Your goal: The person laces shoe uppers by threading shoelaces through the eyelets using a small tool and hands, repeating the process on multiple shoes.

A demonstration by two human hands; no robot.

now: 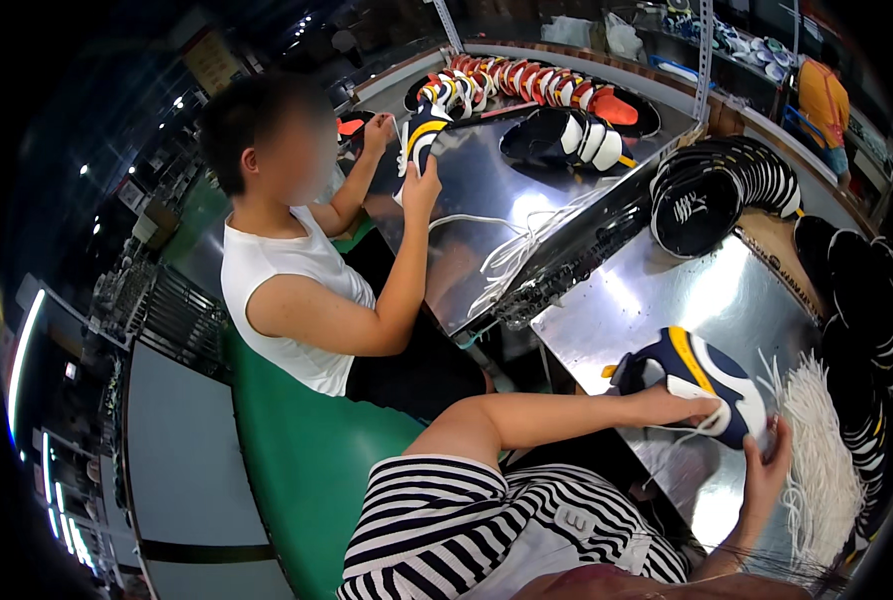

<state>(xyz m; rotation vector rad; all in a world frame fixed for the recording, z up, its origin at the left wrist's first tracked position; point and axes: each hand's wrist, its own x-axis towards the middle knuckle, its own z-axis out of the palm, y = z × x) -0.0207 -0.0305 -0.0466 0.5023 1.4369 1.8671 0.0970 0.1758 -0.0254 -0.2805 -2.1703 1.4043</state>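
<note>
A navy, white and yellow shoe upper (734, 370) lies tilted on its side over the metal table in front of me. My left hand (681, 408) grips it at the lacing side, with the fingertips partly hidden against the upper. A white shoelace (708, 420) shows by that hand, and its loose part hangs below. At the end of the upper closest to me, my right hand (769, 462) holds its edge between thumb and fingers. Right beside this hand lies a thick bundle of white shoelaces (824, 470).
Nested dark shoe uppers (756, 175) line the table's far and right edges. On my left, a co-worker in a white sleeveless top (291, 270) holds a similar upper (424, 135) at another metal table (466, 180). Loose white laces (526, 240) and orange-lined uppers (526, 78) lie there.
</note>
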